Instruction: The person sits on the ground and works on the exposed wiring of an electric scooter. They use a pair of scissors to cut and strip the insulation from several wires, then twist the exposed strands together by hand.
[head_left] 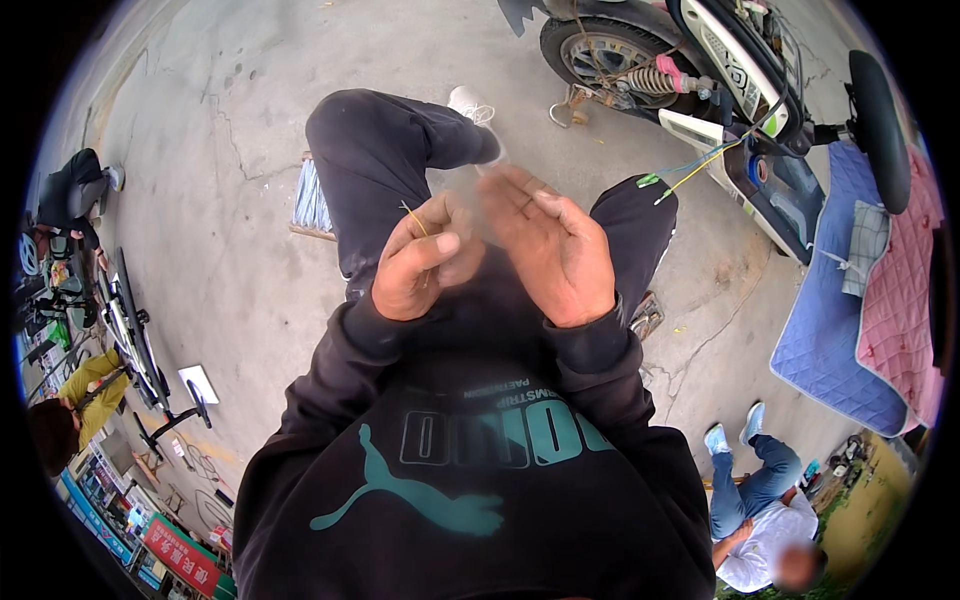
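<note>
In front of my chest, my left hand is closed with a short, thin yellow wire pinched in it. One end of the wire sticks up past the knuckles, and the curled fingertips are smeared by motion. Close to its right, my right hand is spread flat with the palm turned toward the left hand and holds nothing. Its fingertips blur where they come near the left fingers. Beyond my right knee, yellow and blue wires with a green connector dangle from a scooter.
The scooter's rear wheel stands at the far right, with a blue and pink quilted cover beside it. A low wooden stool is by my left leg. Bicycles and people occupy the left edge; another person sits at the lower right.
</note>
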